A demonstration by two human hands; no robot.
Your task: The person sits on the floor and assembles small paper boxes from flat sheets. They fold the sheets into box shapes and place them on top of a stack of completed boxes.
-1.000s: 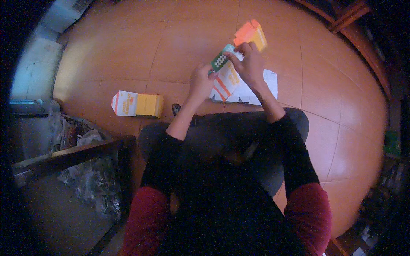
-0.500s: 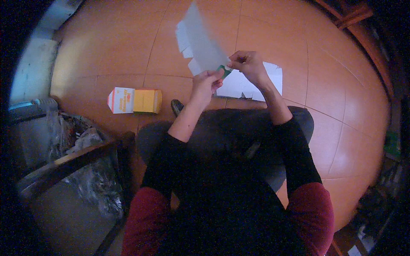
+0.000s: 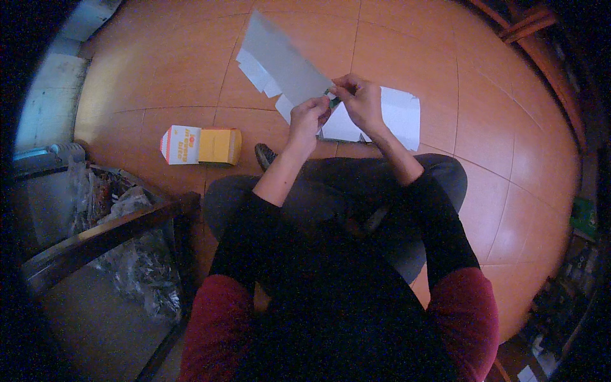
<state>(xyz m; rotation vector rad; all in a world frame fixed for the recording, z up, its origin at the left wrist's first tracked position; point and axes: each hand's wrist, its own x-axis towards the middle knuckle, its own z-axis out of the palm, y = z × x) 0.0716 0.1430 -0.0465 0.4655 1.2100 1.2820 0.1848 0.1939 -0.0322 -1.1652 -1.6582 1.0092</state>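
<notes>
A flattened cardboard carton [image 3: 280, 57] with a pale grey face and cut flaps along its lower left edge slants up and leftward from my hands. My left hand [image 3: 308, 116] is closed round its near end, where a bit of green shows. Close beside it, my right hand [image 3: 360, 102] pinches the same end, its fingertips bunched at the green part. What exactly lies under those fingertips is hidden. Beneath and behind my right hand, a white unfolded card sheet [image 3: 401, 118] lies on the floor, partly covered by the hand.
I sit cross-legged on the orange tiled floor [image 3: 178, 76]. To my left lies a small yellow and white carton [image 3: 218, 146]. Nearer on that side stands a dark wooden frame [image 3: 105, 239] with clear plastic wrapping [image 3: 137, 274]. A green item [image 3: 583, 218] sits at the far right.
The carton has swung left and down, its far end dropping lower in view. My right hand has shifted slightly left, closer to my left hand. Both still grip the carton.
</notes>
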